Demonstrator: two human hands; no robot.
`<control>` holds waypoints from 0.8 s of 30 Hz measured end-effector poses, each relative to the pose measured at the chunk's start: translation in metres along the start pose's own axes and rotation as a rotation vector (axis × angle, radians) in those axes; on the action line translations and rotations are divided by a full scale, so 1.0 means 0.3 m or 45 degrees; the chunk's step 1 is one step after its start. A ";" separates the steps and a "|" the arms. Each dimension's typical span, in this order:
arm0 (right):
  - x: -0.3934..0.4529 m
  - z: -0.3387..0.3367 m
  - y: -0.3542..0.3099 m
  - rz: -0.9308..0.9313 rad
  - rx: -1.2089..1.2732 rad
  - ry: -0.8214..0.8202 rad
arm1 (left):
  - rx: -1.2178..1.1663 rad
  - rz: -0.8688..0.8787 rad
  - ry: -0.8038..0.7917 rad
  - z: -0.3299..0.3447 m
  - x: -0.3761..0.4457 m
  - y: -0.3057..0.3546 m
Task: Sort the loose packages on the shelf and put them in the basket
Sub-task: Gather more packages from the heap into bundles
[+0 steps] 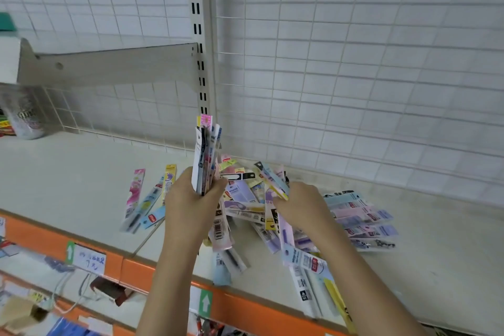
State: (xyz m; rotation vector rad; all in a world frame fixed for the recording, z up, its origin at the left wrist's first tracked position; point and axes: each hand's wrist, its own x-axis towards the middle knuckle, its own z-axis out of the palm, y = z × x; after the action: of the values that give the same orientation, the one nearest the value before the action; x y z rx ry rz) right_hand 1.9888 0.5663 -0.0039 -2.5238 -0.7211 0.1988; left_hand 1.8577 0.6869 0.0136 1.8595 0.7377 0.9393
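My left hand (188, 199) grips an upright stack of thin pen packages (205, 155) above the shelf (68, 180). My right hand (300, 204) pinches one pastel package (272, 180) at the top of the loose pile (362, 215), which spreads over the shelf's middle and right. A few more packages (147, 199) lie separately to the left of my left hand. Some packages (308, 281) hang over the shelf's front edge. No basket is in view.
A white wire grid (354, 63) backs the shelf, with a slotted upright (200, 35) and a bracket (109, 65) carrying a higher shelf at left. A patterned cup (26, 114) stands far left. The orange front rail (245, 305) bears price tags; lower shelves hold goods.
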 end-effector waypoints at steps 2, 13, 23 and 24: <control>-0.011 -0.029 -0.004 -0.052 0.099 0.084 | -0.021 0.023 -0.011 0.009 -0.002 0.003; -0.082 -0.182 0.039 -0.226 0.379 0.506 | 0.006 0.077 -0.185 0.083 -0.015 -0.014; -0.111 -0.174 0.200 -0.046 0.244 0.485 | 0.033 -0.030 -0.394 0.201 0.036 0.021; -0.117 -0.175 0.212 -0.031 0.261 0.476 | 0.097 -0.034 -0.453 0.219 0.048 0.023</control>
State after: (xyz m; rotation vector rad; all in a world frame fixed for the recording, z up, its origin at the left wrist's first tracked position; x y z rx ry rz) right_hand 2.0020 0.4786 0.0093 -2.2656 -0.5488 -0.1953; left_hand 1.9211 0.6659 0.0039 2.0075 0.5830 0.5467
